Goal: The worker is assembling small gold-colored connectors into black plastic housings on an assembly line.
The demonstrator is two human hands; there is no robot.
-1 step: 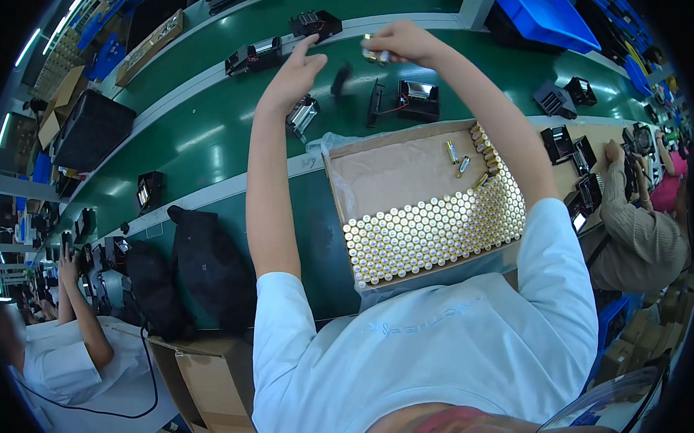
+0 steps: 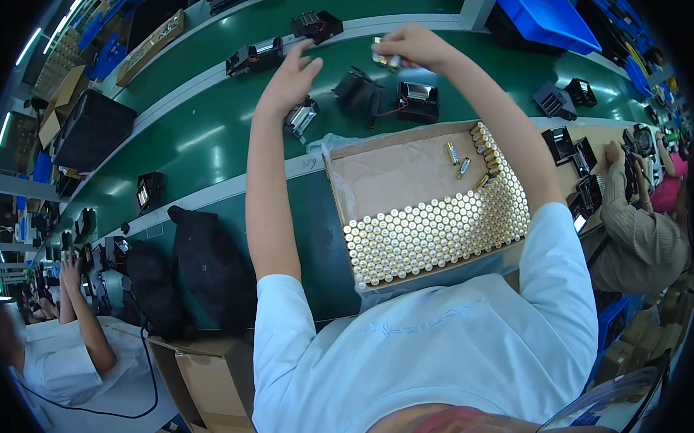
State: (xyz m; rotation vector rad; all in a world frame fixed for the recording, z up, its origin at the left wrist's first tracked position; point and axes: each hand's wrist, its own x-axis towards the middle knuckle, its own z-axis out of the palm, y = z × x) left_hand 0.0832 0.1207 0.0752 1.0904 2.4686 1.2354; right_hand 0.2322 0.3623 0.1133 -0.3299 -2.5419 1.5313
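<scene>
My left hand (image 2: 293, 79) reaches over the green bench with its fingers apart and nothing in them. Close to its right is a black plastic housing (image 2: 355, 88), blurred and apart from the fingers. My right hand (image 2: 419, 46) is closed round a few gold-and-silver batteries (image 2: 386, 58); how many is hidden. Below that hand lies an open black battery case (image 2: 418, 99) with a red wire and silvery contents. Beneath my left wrist rests another black case (image 2: 302, 118). Between my arms, a cardboard tray (image 2: 335, 187) holds tightly packed upright batteries (image 2: 418, 240) and a few loose ones.
Beyond my hands, more black cases (image 2: 255, 56) sit by the bench rail. A blue bin (image 2: 543, 10) stands far right. Black bags (image 2: 209, 261) lie left of the tray. Co-workers sit on both sides, one in a brown sleeve (image 2: 625, 197) at right.
The black housing between my hands has turned and now shows a wider side, beside the open case. My right hand has shifted slightly right with the batteries. My left hand has barely moved.
</scene>
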